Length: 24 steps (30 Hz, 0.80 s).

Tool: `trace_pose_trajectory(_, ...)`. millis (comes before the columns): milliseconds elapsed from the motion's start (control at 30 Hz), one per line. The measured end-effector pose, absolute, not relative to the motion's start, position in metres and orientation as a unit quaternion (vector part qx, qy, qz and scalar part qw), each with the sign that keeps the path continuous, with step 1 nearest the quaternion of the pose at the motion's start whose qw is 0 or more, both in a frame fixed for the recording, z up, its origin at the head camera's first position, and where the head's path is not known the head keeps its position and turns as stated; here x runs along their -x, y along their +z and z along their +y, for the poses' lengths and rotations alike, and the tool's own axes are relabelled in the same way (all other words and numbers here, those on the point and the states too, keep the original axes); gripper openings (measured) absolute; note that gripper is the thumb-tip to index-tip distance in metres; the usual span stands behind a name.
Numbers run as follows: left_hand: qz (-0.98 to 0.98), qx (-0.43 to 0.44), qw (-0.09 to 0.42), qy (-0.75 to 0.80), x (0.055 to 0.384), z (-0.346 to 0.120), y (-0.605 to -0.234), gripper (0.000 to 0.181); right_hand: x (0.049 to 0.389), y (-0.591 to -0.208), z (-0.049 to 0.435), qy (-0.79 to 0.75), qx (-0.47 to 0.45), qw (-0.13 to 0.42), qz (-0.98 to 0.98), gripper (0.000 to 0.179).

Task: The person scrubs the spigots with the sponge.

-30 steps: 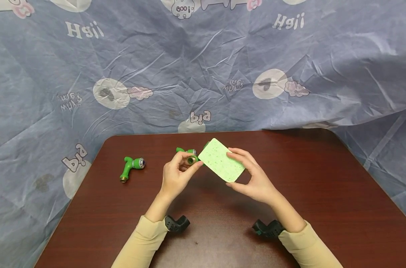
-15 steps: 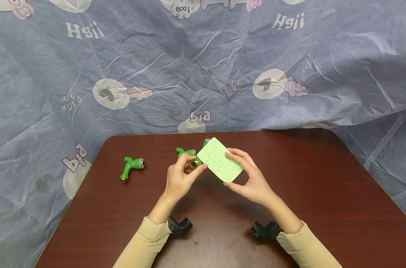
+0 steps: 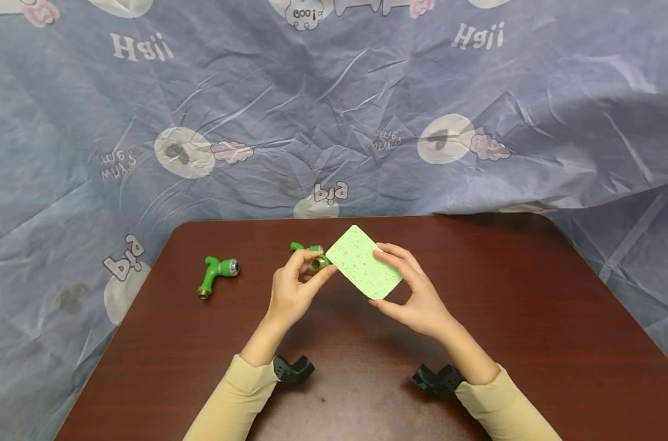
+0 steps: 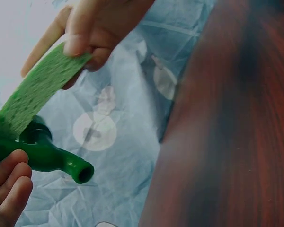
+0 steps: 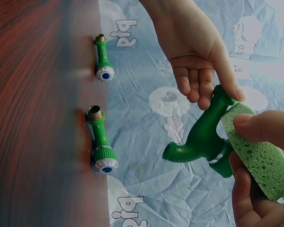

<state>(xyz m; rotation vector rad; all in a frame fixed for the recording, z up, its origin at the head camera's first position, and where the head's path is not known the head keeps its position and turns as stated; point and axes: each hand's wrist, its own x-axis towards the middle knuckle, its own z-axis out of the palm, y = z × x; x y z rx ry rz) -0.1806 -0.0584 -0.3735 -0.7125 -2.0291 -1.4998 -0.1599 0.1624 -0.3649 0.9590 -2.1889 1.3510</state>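
Note:
My left hand [image 3: 290, 294] pinches a green hose nozzle [image 5: 199, 135] near its brass-ended inlet, holding it above the table. My right hand [image 3: 419, 300] grips a thin light-green sponge [image 3: 364, 263] between thumb and fingers. The sponge lies against the nozzle's body, seen edge-on in the left wrist view, where the nozzle's short side spout [image 4: 78, 170] points toward the camera. From the head view, the sponge covers most of this nozzle, and only its brass end shows by the left fingertips.
Two similar green nozzles lie on the brown table [image 3: 334, 392]: one at the left [image 3: 215, 275], another partly behind my left hand [image 3: 306, 247]. A blue printed cloth [image 3: 334, 110] hangs behind the table's far edge. Black wrist mounts [image 3: 293, 370] sit at both cuffs.
My left hand shifts slightly right, then back left with the nozzle. The nozzle's silver head, visible above the sponge half a second ago, is now hidden behind it. The right hand keeps its grip.

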Motion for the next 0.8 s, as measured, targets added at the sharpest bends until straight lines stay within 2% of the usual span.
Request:
trace_pose_trajectory(167,-0.743,0.249,0.246,-0.571,0.182,-0.062,-0.373,0.025,0.160,-0.363,0.163,0.486,-0.351,0.191,-0.777,0.071)
trace_pose_trajectory(367,-0.744,0.224,0.207,-0.595,0.182,-0.064,-0.371,0.025,0.162,-0.361,0.167,0.487,-0.369,0.191,-0.768,0.070)
trace_pose_trajectory(567,-0.739,0.202,0.159,-0.623,0.183,-0.065,-0.371,0.026,0.165,-0.359,0.174,0.510,-0.400,0.174,-0.741,0.072)
trace_pose_trajectory(800,-0.722,0.181,0.076,-0.664,0.198,-0.069,-0.392,0.028,0.165,-0.357,0.182,0.552,-0.411,0.121,-0.715,0.074)
